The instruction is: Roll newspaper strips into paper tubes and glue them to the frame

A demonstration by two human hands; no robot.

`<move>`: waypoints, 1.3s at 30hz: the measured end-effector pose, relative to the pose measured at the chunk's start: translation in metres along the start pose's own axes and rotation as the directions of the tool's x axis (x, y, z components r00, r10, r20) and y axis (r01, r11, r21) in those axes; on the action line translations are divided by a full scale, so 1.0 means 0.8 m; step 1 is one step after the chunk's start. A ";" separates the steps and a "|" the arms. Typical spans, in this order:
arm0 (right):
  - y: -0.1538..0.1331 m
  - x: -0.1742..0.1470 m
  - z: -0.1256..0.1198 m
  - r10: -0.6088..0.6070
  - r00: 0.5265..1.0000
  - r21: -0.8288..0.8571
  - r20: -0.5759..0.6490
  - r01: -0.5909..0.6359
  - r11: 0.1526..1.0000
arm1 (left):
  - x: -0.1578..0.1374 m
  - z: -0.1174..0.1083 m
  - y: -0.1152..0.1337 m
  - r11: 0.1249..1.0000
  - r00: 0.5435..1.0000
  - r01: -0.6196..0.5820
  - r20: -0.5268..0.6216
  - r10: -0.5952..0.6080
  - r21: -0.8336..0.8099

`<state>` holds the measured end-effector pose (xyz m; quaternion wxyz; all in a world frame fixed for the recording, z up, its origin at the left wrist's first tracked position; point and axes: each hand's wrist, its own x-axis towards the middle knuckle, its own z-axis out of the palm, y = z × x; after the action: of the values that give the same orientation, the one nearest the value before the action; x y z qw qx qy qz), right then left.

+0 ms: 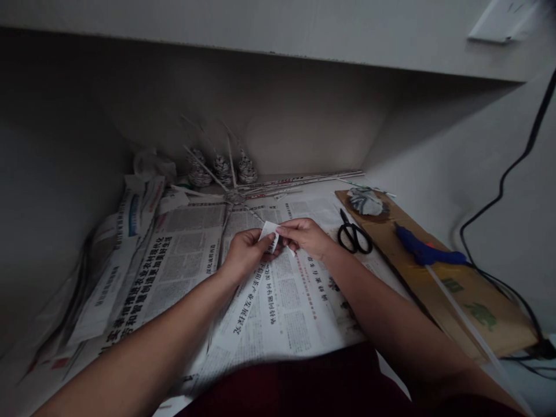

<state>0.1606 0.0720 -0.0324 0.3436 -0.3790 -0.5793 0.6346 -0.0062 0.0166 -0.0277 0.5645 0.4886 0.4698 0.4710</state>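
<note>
A small strip of newspaper (270, 229) is pinched between my two hands, above the newspaper sheets (186, 255) spread on the table. The thumb and fingers of my left hand (246, 248) close on its left side. From the right, my right hand (304, 234) grips the other side. Just beyond the strip lies a woven paper piece (234, 197) with several rolled paper sticks radiating from its centre; one stick points toward the strip, and whether they join is hidden. Black scissors (354, 234) rest to the right of my right hand.
A blue glue gun (428, 249) with a black cord lies on a cardboard sheet (460, 301) at the right, near a crumpled wad (367, 201). Small woven paper shapes (246, 168) stand at the back. Folded newspapers (117, 249) are stacked left. A shelf edge (269, 40) overhangs above.
</note>
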 end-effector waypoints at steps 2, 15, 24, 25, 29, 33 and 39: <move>-0.001 0.000 0.001 0.001 1.000 -0.009 -0.015 -0.002 1.000 | 0.000 0.000 -0.001 0.999 1.000 -0.018 -0.011 0.019 0.033; -0.005 -0.003 0.010 -0.010 0.996 -0.019 -0.088 0.008 1.000 | 0.003 -0.001 -0.014 0.998 1.000 -0.012 0.011 0.011 0.054; -0.004 -0.003 0.018 -0.018 0.988 -0.015 -0.151 0.016 1.000 | 0.001 -0.005 -0.014 0.963 0.995 -0.092 -0.026 0.101 0.254; -0.004 -0.004 0.019 -0.020 0.988 -0.016 -0.156 0.018 1.000 | 0.001 -0.005 -0.014 0.954 0.994 -0.097 -0.027 0.109 0.284; -0.007 -0.006 0.019 -0.044 0.989 -0.042 -0.142 0.039 0.998 | 0.000 -0.004 -0.012 0.954 0.993 -0.107 -0.016 0.116 0.281; -0.011 -0.008 0.017 -0.031 0.996 -0.065 -0.084 0.026 0.998 | -0.001 0.000 -0.010 0.983 0.997 -0.066 -0.014 0.070 0.170; -0.009 -0.006 0.010 -0.035 0.999 -0.041 0.011 0.035 0.999 | 0.000 0.000 -0.009 0.990 0.999 -0.041 -0.016 0.044 0.133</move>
<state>0.1557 0.0642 -0.0243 0.3438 -0.3727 -0.6006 0.6182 -0.0060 0.0158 -0.0350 0.5164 0.5304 0.4947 0.4553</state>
